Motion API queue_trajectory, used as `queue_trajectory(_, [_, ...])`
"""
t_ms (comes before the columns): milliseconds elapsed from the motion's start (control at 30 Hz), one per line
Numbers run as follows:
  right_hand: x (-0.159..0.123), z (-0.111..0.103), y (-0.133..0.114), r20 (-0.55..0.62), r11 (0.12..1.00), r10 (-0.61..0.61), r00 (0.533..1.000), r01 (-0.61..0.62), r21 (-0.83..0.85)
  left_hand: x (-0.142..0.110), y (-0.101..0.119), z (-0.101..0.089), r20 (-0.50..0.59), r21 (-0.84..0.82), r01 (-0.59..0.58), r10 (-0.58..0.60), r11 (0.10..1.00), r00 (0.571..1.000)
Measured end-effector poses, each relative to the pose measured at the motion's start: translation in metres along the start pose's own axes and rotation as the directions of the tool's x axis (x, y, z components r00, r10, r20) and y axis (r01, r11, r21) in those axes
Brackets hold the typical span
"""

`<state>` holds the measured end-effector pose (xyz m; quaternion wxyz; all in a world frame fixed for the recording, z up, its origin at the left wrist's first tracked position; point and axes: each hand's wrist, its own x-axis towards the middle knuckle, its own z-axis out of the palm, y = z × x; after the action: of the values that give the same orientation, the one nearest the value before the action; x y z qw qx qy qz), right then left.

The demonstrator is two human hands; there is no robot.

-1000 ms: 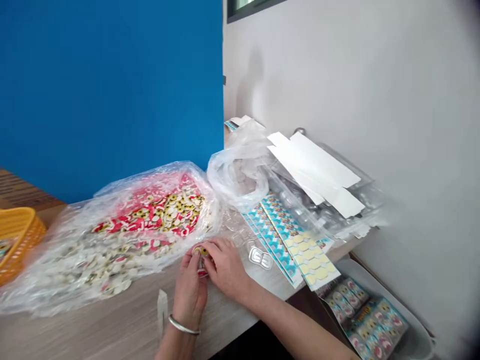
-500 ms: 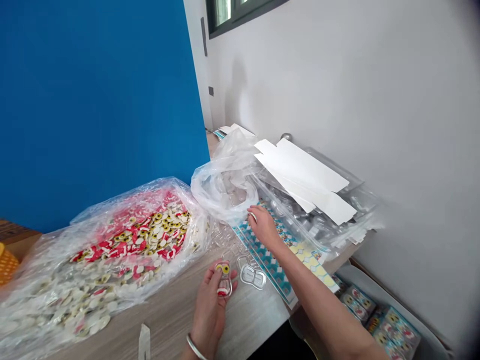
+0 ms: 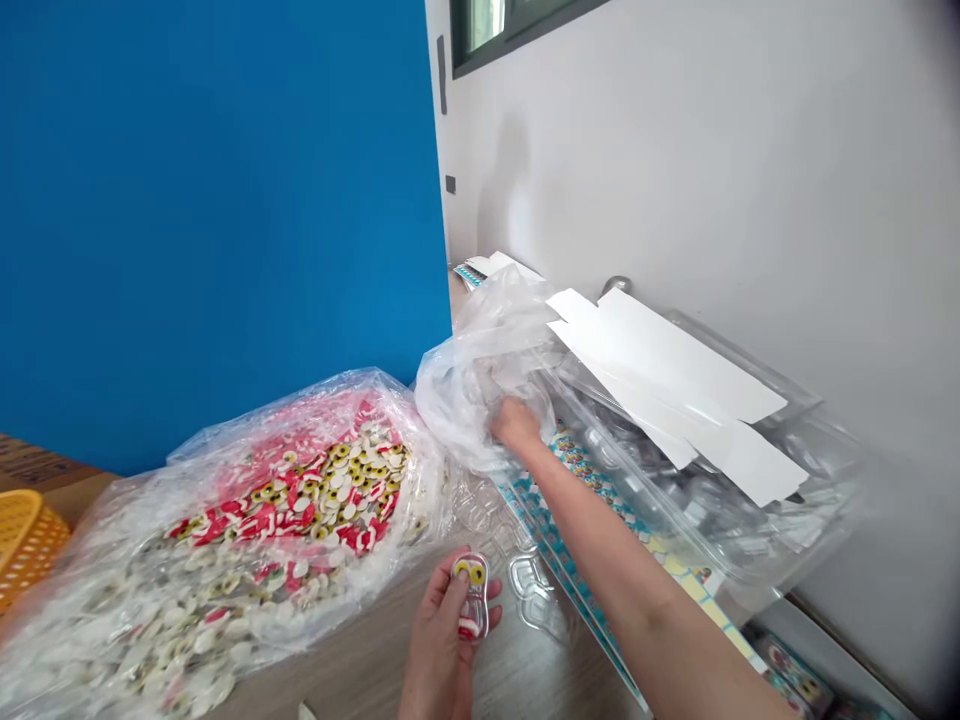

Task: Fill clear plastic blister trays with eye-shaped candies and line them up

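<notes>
Low in the view, my left hand [image 3: 441, 635] grips a small clear plastic blister shell [image 3: 478, 604], its thumb pressed on the front. Two yellow eye pieces sit at the shell's upper end and a red-and-white piece at its lower end. My right hand [image 3: 516, 424] reaches into the mouth of a translucent plastic bag [image 3: 442, 395]; its fingers are hidden inside. Several clear shells [image 3: 536, 590] lie on the table just right of my left hand.
A large clear bag [image 3: 300, 500] of red, white and yellow-eyed pieces spreads across the left. Printed sheets [image 3: 562, 550] lie under my right forearm. White card pieces [image 3: 660, 370] rest on clear plastic packaging [image 3: 720, 520]. An orange basket [image 3: 30, 540] stands far left, beside a blue panel [image 3: 225, 230].
My right hand has gone from the bag's near rim into its opening. My left hand still grips the filled shell. The camera view has shifted left.
</notes>
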<state>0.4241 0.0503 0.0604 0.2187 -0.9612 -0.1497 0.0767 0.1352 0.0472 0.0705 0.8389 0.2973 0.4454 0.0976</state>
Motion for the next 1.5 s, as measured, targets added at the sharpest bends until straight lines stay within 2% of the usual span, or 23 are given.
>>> queue_trajectory(67, [-0.001,-0.003,0.003,-0.022,0.999,0.015,1.000,-0.014,0.042,0.001,0.003,0.000,0.017,0.000,-0.016,0.016,1.000,1.000])
queue_trajectory(167, [-0.005,-0.018,0.011,-0.064,0.990,-0.015,0.998,0.024,0.138,0.003,0.006,0.000,0.037,-0.009,-0.035,0.036,0.999,0.999])
queue_trajectory(267, [-0.028,-0.037,0.013,-0.106,0.964,-0.070,0.992,0.094,0.247,0.003,0.012,0.002,0.040,-0.058,-0.083,0.085,0.995,0.996])
queue_trajectory(333, [-0.061,-0.045,0.010,-0.093,0.937,-0.115,0.989,0.139,0.321,0.002,0.016,0.006,0.067,-0.130,-0.132,0.142,0.983,0.988])
queue_trajectory(400, [-0.106,-0.045,0.006,0.011,0.870,-0.184,0.983,0.158,0.467,0.000,0.020,0.010,0.113,-0.229,-0.167,0.197,0.959,0.974])
queue_trajectory(467, [-0.155,-0.038,0.003,0.180,0.694,-0.278,0.943,0.068,0.717,-0.003,0.023,0.012,0.181,-0.314,-0.193,0.259,0.929,0.949])
queue_trajectory(500, [-0.178,-0.033,0.003,0.233,0.615,-0.302,0.924,0.002,0.789,-0.004,0.023,0.012,0.216,-0.341,-0.203,0.287,0.918,0.933])
queue_trajectory(533, [-0.199,-0.028,0.003,0.259,0.563,-0.316,0.913,-0.039,0.825,-0.006,0.023,0.011,0.240,-0.360,-0.211,0.309,0.909,0.920])
queue_trajectory(567, [-0.216,-0.024,0.004,0.239,0.554,-0.311,0.920,-0.029,0.832,-0.008,0.022,0.010,0.250,-0.373,-0.213,0.319,0.903,0.914])
queue_trajectory(633, [-0.241,-0.016,0.005,0.060,0.635,-0.292,0.955,0.146,0.758,-0.014,0.021,0.006,0.230,-0.389,-0.212,0.317,0.897,0.920])
queue_trajectory(667, [-0.248,-0.013,0.006,-0.071,0.702,-0.306,0.949,0.276,0.657,-0.017,0.019,0.004,0.215,-0.398,-0.212,0.315,0.892,0.924])
queue_trajectory(733, [-0.260,-0.009,0.006,-0.280,0.797,-0.411,0.868,0.491,0.353,-0.025,0.017,-0.001,0.214,-0.417,-0.215,0.325,0.883,0.921])
queue_trajectory(767, [-0.264,-0.008,0.004,-0.318,0.808,-0.485,0.814,0.557,0.193,-0.029,0.016,-0.003,0.227,-0.422,-0.218,0.336,0.880,0.914])
queue_trajectory(867, [-0.278,-0.004,-0.002,-0.287,0.731,-0.676,0.679,0.666,-0.147,-0.040,0.013,-0.008,0.239,-0.434,-0.225,0.352,0.873,0.905])
queue_trajectory(967, [-0.293,-0.003,-0.010,-0.250,0.623,-0.781,0.572,0.739,-0.256,-0.047,0.011,-0.014,0.204,-0.459,-0.210,0.333,0.863,0.921])
queue_trajectory(1033, [-0.301,-0.005,-0.016,-0.210,0.589,-0.807,0.553,0.780,-0.212,-0.050,0.010,-0.020,0.197,-0.459,-0.210,0.330,0.863,0.923])
queue_trajectory(1100, [-0.307,-0.008,-0.020,-0.142,0.580,-0.813,0.565,0.806,-0.113,-0.053,0.008,-0.028,0.199,-0.425,-0.231,0.339,0.875,0.920])
queue_trajectory(1233, [-0.320,-0.013,-0.024,-0.081,0.551,-0.826,0.558,0.829,0.094,-0.057,0.006,-0.055,0.138,-0.343,-0.319,0.384,0.883,0.913])
queue_trajectory(1333, [-0.328,-0.013,-0.014,-0.132,0.519,-0.826,0.547,0.831,0.199,-0.057,0.019,-0.098,0.008,-0.236,-0.440,0.455,0.866,0.891])
queue_trajectory(1400, [-0.330,-0.013,-0.001,-0.154,0.532,-0.807,0.570,0.815,0.230,-0.056,0.039,-0.141,-0.143,-0.038,-0.544,0.534,0.838,0.833])
queue_trajectory(1433, [-0.329,-0.012,0.007,-0.145,0.551,-0.793,0.592,0.798,0.244,-0.056,0.053,-0.165,-0.231,0.103,-0.577,0.583,0.810,0.779])
queue_trajectory(1500, [-0.326,-0.008,0.024,-0.115,0.584,-0.765,0.634,0.758,0.291,-0.060,0.084,-0.216,-0.376,0.271,-0.581,0.640,0.768,0.670])
